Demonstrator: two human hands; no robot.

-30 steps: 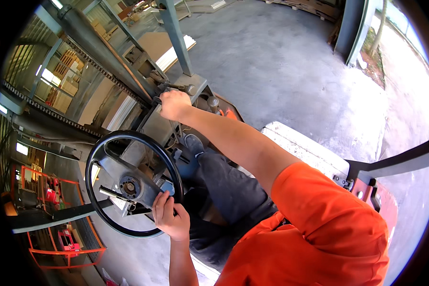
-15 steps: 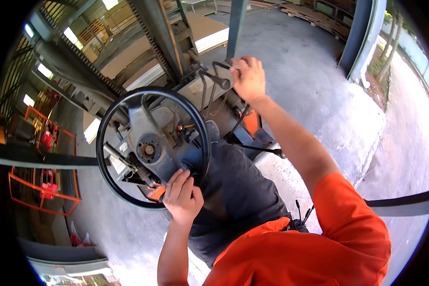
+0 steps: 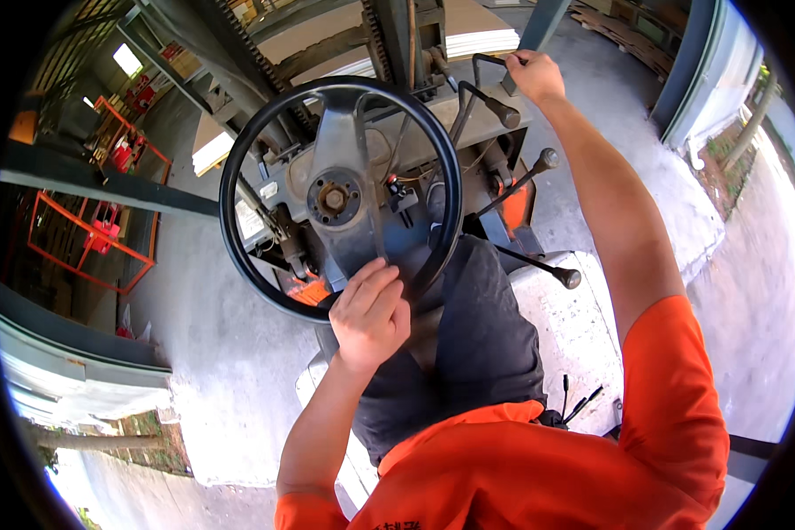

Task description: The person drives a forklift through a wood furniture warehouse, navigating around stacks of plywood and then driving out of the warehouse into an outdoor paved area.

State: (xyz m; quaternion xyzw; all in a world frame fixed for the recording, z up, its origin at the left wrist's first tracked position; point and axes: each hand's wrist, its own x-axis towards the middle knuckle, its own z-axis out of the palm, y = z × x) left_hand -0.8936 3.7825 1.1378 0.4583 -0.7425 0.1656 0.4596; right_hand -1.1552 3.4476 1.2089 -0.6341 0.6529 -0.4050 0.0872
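Note:
My left hand (image 3: 371, 314) is at the near part of the black steering wheel (image 3: 223, 190), its fingers curled over the rim beside the lower spoke. Out to the far right, my right hand (image 3: 536, 75) closes around the end of a bent black control lever (image 3: 479, 71). A second bent lever with a dark knob (image 3: 502, 112) stands just nearer, apart from that hand. Two more knobbed levers, one upright (image 3: 546, 160) and one lying lower (image 3: 567, 277), rise beside my right leg. My right palm hides the lever's tip.
A dark lift mast (image 3: 375, 44) with chains stands ahead of the wheel, and stacked pale boards (image 3: 481, 35) lie beyond it. Orange metal frames (image 3: 93, 234) are on the left. A blue-grey post (image 3: 689, 75) rises at the far right, beside a wall edge.
The view has shifted, so the wheel and levers sit higher and farther right in the picture. Both hands keep their places on the wheel and the far lever.

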